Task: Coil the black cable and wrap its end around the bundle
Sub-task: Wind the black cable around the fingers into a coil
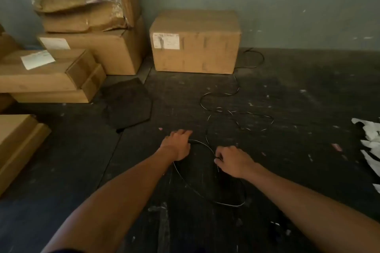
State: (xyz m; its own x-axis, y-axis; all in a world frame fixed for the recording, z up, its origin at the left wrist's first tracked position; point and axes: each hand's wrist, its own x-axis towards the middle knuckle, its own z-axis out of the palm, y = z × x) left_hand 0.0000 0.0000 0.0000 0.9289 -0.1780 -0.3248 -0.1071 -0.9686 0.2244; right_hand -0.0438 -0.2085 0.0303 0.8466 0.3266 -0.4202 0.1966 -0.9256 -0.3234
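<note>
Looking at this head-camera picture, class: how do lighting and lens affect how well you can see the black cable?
Head view: dim light; the black cable nearly vanishes against the dark floor, showing only by thin glints. Wide-angle distortion bows the edges, and the cardboard box looks soft.

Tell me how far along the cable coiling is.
Barely started. One loose loop of the black cable lies between the left hand and right hand, both gripping it. Most still snakes across the floor toward the cardboard box. No bundle, no end wrap yet.
</note>
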